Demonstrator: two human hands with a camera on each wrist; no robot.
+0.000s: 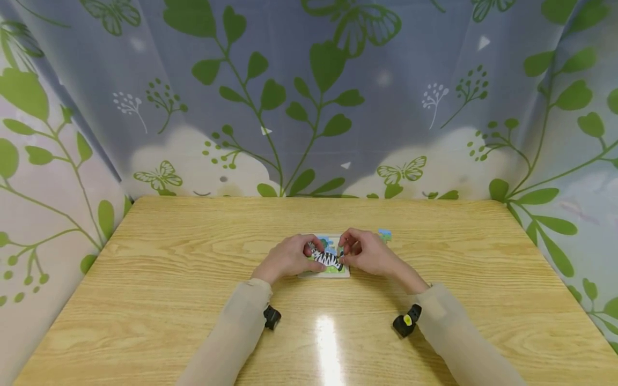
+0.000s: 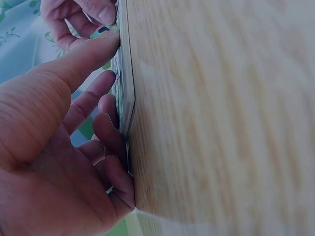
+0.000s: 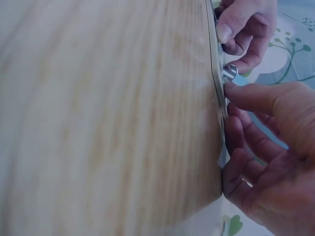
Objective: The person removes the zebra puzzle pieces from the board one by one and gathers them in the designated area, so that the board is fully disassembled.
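A small zebra jigsaw puzzle (image 1: 328, 259) in a pale tray lies flat on the table. My left hand (image 1: 288, 256) holds its left side, thumb and index finger on the picture, other fingers curled at the tabletop. My right hand (image 1: 370, 252) is at the puzzle's right side, thumb and index finger pinching a small jigsaw piece (image 3: 230, 73) with black and white stripes, tilted up from the board. The fingers hide most of that piece. Seen edge-on in the left wrist view, the tray (image 2: 127, 73) stands close by the left thumb.
Another loose jigsaw piece (image 1: 384, 235), blue and green, lies on the table just beyond my right hand. The wood-grain table (image 1: 193, 230) meets a leaf-patterned curtain (image 1: 299, 107) at the back and sides. A black wrist camera (image 1: 272, 317) sits on the left sleeve.
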